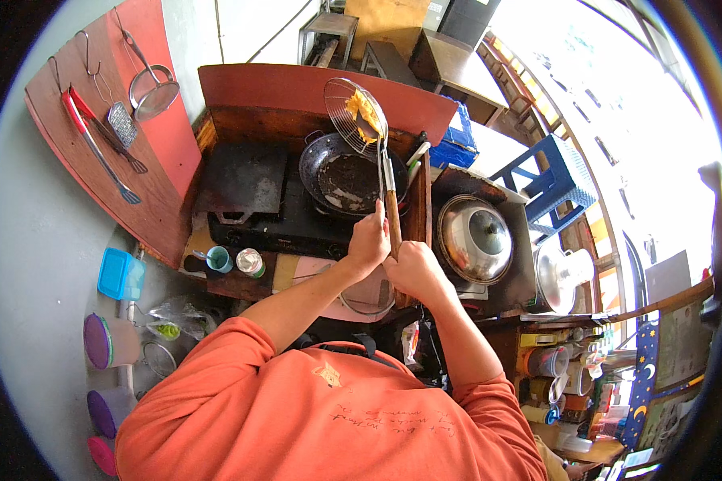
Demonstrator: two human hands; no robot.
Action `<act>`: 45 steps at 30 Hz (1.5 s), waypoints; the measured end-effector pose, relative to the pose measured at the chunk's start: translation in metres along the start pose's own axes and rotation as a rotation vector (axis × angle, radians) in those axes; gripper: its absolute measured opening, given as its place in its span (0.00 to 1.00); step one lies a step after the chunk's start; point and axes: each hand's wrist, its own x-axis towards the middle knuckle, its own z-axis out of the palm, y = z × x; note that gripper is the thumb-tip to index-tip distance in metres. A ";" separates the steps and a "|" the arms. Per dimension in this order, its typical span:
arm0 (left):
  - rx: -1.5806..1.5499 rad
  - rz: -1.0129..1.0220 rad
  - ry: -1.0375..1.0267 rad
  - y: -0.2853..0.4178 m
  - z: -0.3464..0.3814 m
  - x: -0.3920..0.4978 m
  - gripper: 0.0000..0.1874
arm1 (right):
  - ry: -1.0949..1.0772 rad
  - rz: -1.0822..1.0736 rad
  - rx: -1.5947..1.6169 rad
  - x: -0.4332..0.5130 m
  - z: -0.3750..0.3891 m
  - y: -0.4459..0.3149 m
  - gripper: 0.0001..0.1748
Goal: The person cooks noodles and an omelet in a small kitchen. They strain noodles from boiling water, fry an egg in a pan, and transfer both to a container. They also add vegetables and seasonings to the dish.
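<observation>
My right hand (414, 269) grips the wooden handle of a wire skimmer (344, 111). My left hand (370, 238) holds a thin metal utensil beside that handle; its head lies over the skimmer, and its kind is hard to tell. Orange-yellow fried food (361, 108) sits in the skimmer's basket, partly under the utensil's head. The basket is raised above the far edge of a dark wok (337, 180), which stands on a black gas stove (277, 237). The wok's inside is dark with a shiny patch.
Left of the wok lies a flat black griddle (240, 180). A teal cup (219, 258) and an opened can (250, 263) stand at the stove's front. A domed lidded pot (475, 239) is to the right, beyond a wooden partition (422, 198). Utensils hang on the left board (150, 150).
</observation>
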 end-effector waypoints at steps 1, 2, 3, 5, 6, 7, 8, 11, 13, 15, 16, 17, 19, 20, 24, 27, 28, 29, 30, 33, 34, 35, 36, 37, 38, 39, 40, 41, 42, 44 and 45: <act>-0.007 0.004 0.006 0.000 0.001 0.000 0.26 | -0.002 0.002 0.027 0.000 0.000 0.000 0.19; -0.013 0.008 0.013 -0.001 0.002 0.001 0.27 | -0.003 0.006 0.026 0.001 0.000 0.001 0.19; -0.013 0.014 0.017 -0.001 0.003 0.001 0.27 | 0.000 0.005 -0.001 0.001 0.001 0.002 0.19; -0.008 0.018 0.025 -0.001 0.003 0.002 0.27 | 0.002 0.001 0.028 0.003 0.002 0.006 0.20; 0.046 0.008 -0.002 0.000 0.001 0.003 0.27 | -0.002 -0.015 0.010 0.005 0.002 0.010 0.21; 0.106 -0.012 -0.029 0.000 -0.001 0.005 0.27 | 0.004 -0.006 0.090 0.007 0.001 0.016 0.21; 0.158 -0.048 -0.087 0.001 -0.004 0.008 0.27 | 0.003 -0.008 0.151 0.010 0.000 0.023 0.21; 0.539 -0.021 -0.277 -0.006 -0.032 0.020 0.26 | -0.207 0.314 1.089 0.011 -0.008 0.052 0.09; 0.622 0.005 -0.233 -0.011 -0.054 0.033 0.18 | -0.235 0.336 1.401 0.008 -0.009 0.072 0.11; 0.665 0.057 -0.226 -0.020 -0.077 0.048 0.12 | -0.265 0.327 1.521 0.007 -0.005 0.088 0.11; 0.635 0.068 -0.240 -0.025 -0.088 0.055 0.11 | -0.282 0.330 1.596 0.006 -0.003 0.094 0.11; 0.607 0.085 -0.245 -0.030 -0.098 0.060 0.11 | -0.290 0.355 1.670 0.006 0.000 0.099 0.11; 0.568 0.098 -0.247 -0.036 -0.108 0.064 0.11 | -0.288 0.321 1.653 0.007 0.003 0.105 0.12; 0.568 0.080 -0.268 -0.037 -0.107 0.065 0.12 | -0.284 0.319 1.644 0.008 0.004 0.106 0.12; 0.591 0.047 -0.264 -0.040 -0.093 0.059 0.18 | -0.254 0.334 1.543 0.007 -0.002 0.103 0.11; 0.561 0.036 -0.276 -0.043 -0.080 0.055 0.20 | -0.253 0.302 1.463 0.004 -0.009 0.096 0.10; 0.551 0.038 -0.305 -0.044 -0.076 0.052 0.21 | -0.242 0.317 1.422 0.004 -0.010 0.093 0.10; 0.550 0.053 -0.318 -0.045 -0.072 0.048 0.21 | -0.243 0.310 1.397 0.003 -0.011 0.090 0.09; 0.548 0.065 -0.330 -0.044 -0.067 0.045 0.22 | -0.251 0.302 1.380 0.003 -0.010 0.087 0.09; 0.572 0.083 -0.365 -0.040 -0.052 0.033 0.25 | -0.217 0.295 1.166 0.005 -0.007 0.078 0.10; 0.567 0.082 -0.375 -0.038 -0.048 0.030 0.26 | -0.192 0.287 1.116 0.006 -0.007 0.075 0.10; 0.562 0.076 -0.392 -0.037 -0.045 0.026 0.27 | -0.139 0.228 0.954 0.006 -0.007 0.072 0.13; 0.549 0.076 -0.385 -0.035 -0.041 0.023 0.27 | -0.094 0.179 0.812 0.006 -0.008 0.069 0.16; 0.536 0.073 -0.380 -0.034 -0.039 0.019 0.27 | -0.050 0.131 0.670 0.005 -0.010 0.067 0.20; 0.523 0.072 -0.371 -0.033 -0.036 0.015 0.28 | -0.038 0.122 0.590 0.004 -0.012 0.064 0.21; 0.493 0.070 -0.357 -0.032 -0.035 0.012 0.28 | -0.025 0.112 0.510 0.002 -0.016 0.060 0.22; 0.464 0.069 -0.338 -0.032 -0.033 0.010 0.28 | -0.014 0.114 0.418 0.001 -0.019 0.057 0.23; 0.435 0.066 -0.320 -0.031 -0.031 0.007 0.28 | -0.013 0.096 0.404 -0.001 -0.022 0.053 0.23; 0.411 0.052 -0.303 -0.030 -0.029 0.005 0.28 | -0.013 0.092 0.377 -0.004 -0.024 0.048 0.23; 0.344 0.050 -0.246 -0.027 -0.024 0.002 0.28 | -0.011 0.065 0.306 -0.006 -0.027 0.039 0.22; 0.312 0.047 -0.221 -0.024 -0.021 0.000 0.28 | -0.009 0.043 0.262 -0.007 -0.027 0.034 0.22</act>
